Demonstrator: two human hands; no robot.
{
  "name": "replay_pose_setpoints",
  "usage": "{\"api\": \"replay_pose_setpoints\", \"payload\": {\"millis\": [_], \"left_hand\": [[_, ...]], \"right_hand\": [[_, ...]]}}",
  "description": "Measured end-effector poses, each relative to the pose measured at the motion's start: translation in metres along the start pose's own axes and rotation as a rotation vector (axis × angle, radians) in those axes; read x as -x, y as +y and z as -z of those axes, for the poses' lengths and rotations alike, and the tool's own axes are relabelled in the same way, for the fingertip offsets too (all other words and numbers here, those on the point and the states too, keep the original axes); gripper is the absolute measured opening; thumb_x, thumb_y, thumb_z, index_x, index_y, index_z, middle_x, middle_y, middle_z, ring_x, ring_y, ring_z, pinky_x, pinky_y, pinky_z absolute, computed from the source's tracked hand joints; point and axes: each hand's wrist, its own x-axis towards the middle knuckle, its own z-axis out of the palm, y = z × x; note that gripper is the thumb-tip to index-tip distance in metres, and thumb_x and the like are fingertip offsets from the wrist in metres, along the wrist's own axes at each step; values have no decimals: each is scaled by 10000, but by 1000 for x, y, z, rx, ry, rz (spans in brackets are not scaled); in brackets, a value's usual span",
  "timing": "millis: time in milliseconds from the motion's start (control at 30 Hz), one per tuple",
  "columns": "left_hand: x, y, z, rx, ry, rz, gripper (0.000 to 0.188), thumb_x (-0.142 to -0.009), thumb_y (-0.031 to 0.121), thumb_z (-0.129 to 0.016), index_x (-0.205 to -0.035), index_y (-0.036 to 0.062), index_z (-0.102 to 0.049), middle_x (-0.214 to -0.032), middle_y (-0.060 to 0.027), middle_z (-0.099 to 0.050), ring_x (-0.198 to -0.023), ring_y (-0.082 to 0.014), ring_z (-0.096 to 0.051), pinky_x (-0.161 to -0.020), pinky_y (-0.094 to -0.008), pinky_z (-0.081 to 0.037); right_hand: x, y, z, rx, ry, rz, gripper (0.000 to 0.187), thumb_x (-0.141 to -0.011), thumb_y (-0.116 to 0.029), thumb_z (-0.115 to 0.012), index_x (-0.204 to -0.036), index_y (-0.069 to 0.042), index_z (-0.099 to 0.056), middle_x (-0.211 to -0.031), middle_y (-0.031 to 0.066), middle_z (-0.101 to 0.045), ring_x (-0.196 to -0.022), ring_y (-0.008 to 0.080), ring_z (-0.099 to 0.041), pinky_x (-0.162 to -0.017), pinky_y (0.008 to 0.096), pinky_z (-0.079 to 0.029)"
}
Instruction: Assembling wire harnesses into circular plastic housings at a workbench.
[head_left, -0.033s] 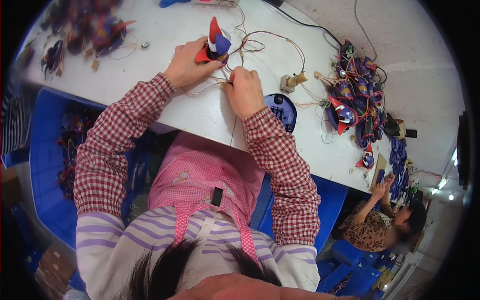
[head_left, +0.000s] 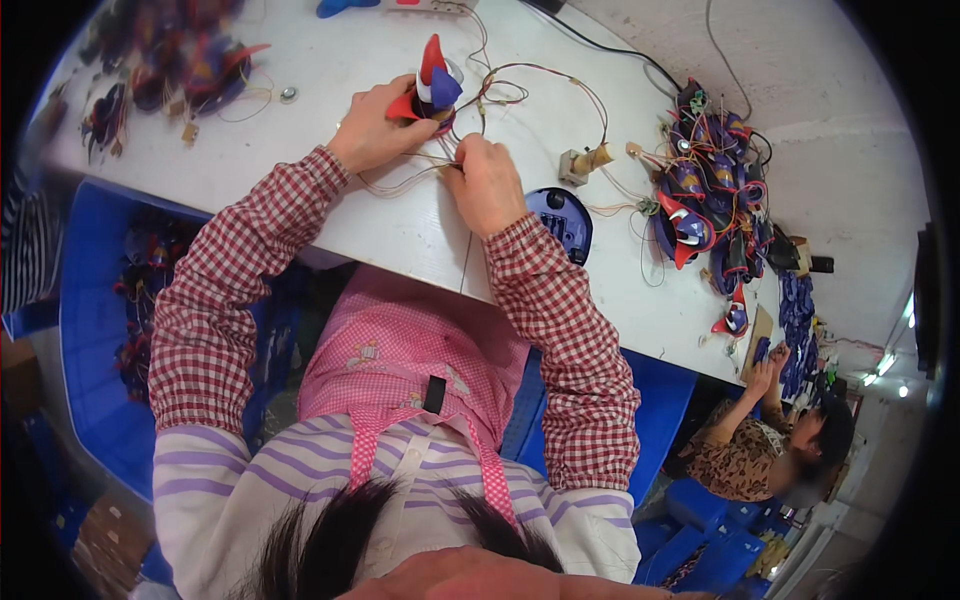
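The left hand has fingers clamped on a red-purple toy, over the middle of the white table; the right hand pinches thin wires; a pale wall stands at right.

A wired heap of purple, black and red parts lies on the right of the white desk. At far left is a blurred pile, a small disc near it. A blue bin holds dark pieces. Lower right, a co-worker wears a patterned top; lamps glow beyond.
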Motion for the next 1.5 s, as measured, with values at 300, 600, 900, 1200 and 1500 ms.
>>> {"api": "replay_pose_setpoints", "payload": {"millis": [300,600,900,1200,1500], "left_hand": [[-20,-20,4,479,-30,349,277,-836,219,-537,-977,-17,-578,-924,-130,-621,-842,-216,-586,-735,-284,-474],[15,49,-3,1316,-188,349,295,-820,50,-600,-1091,-32,-519,-1056,-143,-588,-934,-212,-597,-879,-333,-499],[55,86,-62,1069,-407,305,413,-739,32,-647,-1121,-41,-510,-1053,-168,-609,-967,-235,-607,-847,-285,-500],[92,86,-63,1064,-242,259,389,-724,44,-673,-1070,-34,-513,-966,-157,-622,-808,-204,-626,-702,-254,-524],[106,82,-39,473,48,-164,486,-697,176,-765,-1084,-29,-552,-931,-102,-619,-828,-181,-582,-846,-261,-464]], "right_hand": [[14,-12,17,-463,37,175,220,-775,-26,-636,-964,-46,-525,-814,60,-603,-690,174,-567,-637,238,-449],[68,31,78,-944,90,-116,204,-808,-14,-638,-1009,-30,-602,-806,24,-624,-685,86,-534,-637,186,-427],[98,99,62,202,466,109,297,-786,-112,-678,-1054,-24,-589,-999,103,-587,-871,159,-544,-743,256,-434],[88,92,45,-502,268,-233,431,-775,-126,-665,-1166,-28,-512,-1049,125,-564,-921,224,-540,-767,304,-444],[81,22,84,-913,173,-239,316,-829,-68,-604,-1131,6,-550,-1041,117,-588,-886,166,-555,-763,257,-472]]}}
